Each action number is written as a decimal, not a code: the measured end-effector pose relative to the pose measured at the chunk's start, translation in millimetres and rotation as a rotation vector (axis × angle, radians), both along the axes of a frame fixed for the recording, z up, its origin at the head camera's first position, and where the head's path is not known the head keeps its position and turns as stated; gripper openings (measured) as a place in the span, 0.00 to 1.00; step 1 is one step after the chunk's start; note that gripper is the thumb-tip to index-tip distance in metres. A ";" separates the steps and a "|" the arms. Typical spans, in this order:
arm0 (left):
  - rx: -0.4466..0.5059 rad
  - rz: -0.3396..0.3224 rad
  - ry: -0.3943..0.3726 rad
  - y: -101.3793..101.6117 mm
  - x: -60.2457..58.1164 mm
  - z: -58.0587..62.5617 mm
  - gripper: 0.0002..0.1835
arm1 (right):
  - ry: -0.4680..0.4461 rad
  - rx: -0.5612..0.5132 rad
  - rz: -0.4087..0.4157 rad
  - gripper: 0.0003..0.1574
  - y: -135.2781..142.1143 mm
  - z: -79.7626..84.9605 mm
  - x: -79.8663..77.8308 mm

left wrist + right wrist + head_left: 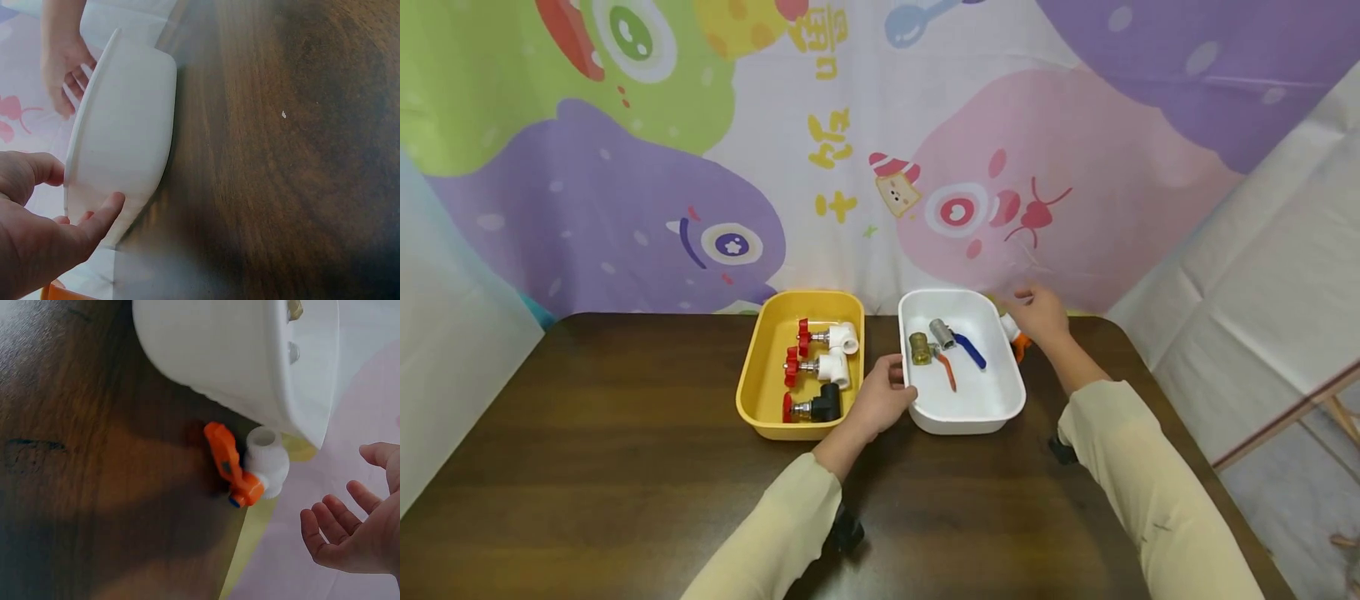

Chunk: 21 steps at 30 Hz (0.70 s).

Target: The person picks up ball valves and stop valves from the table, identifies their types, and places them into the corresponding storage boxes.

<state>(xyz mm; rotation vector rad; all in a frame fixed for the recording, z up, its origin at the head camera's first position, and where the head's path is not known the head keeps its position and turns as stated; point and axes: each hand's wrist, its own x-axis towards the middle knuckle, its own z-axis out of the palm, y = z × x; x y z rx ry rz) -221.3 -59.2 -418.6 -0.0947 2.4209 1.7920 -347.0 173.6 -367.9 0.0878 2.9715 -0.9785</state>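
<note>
My left hand (883, 396) rests at the left side of a white tray (977, 412). In the left wrist view, the hand (44, 237) has its thumb at the tray's rim (87, 119) and a straight finger against the outer wall. Inside the tray lie a brass valve with an orange handle (925, 350) and a silver valve with a blue handle (955, 340). My right hand (1037, 312) hovers at the tray's far right corner with relaxed fingers (325, 531) and holds nothing. Just below it, a white valve with an orange handle (250, 464) lies on the table against the tray.
A yellow tray (760, 379) to the left of the white one holds three valves with red handles (820, 367). The dark wooden table (587, 467) stands before a colourful cartoon backdrop (625, 208). A pale cloth hangs on the right.
</note>
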 end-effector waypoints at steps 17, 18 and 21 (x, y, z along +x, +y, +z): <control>0.013 0.008 -0.009 -0.4 1.4 -2.6 0.31 | -0.015 0.015 -0.035 0.33 19.6 -26.0 0.8; 0.012 0.006 -0.007 -0.4 1.1 -2.5 0.31 | -0.018 0.017 -0.037 0.34 19.7 -27.1 0.7; 0.013 0.004 -0.009 0.3 0.1 -1.8 0.31 | -0.032 0.020 -0.040 0.34 20.5 -30.3 -0.2</control>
